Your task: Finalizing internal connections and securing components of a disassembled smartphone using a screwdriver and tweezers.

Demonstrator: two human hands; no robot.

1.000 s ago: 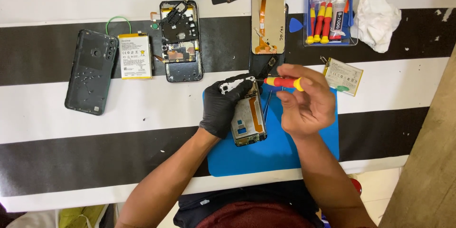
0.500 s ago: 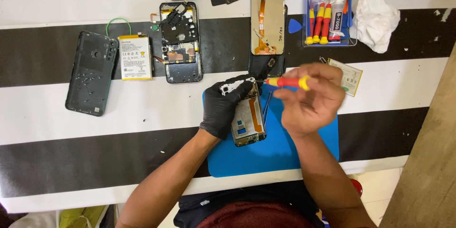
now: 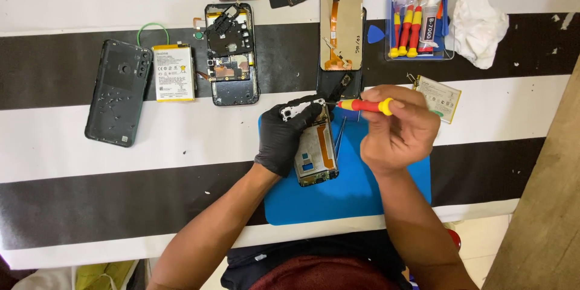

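Note:
My left hand (image 3: 285,138), in a black glove, grips an opened phone frame (image 3: 315,156) on a blue mat (image 3: 350,196), with its fingers over the frame's top end. My right hand (image 3: 399,130), bare, holds a red and yellow screwdriver (image 3: 362,106) lying nearly flat, tip pointing left at the top of the frame. A pair of tweezers (image 3: 340,136) lies on the mat just right of the frame.
On the black and white striped table lie a dark back cover (image 3: 118,92), a white battery (image 3: 173,73), a second stripped phone (image 3: 231,54), a display panel (image 3: 341,24), a clear tray of screwdrivers (image 3: 418,21), a crumpled white cloth (image 3: 480,30) and another battery (image 3: 438,98).
My right hand and the screwdriver have shifted slightly up; the left hand stays on the phone frame.

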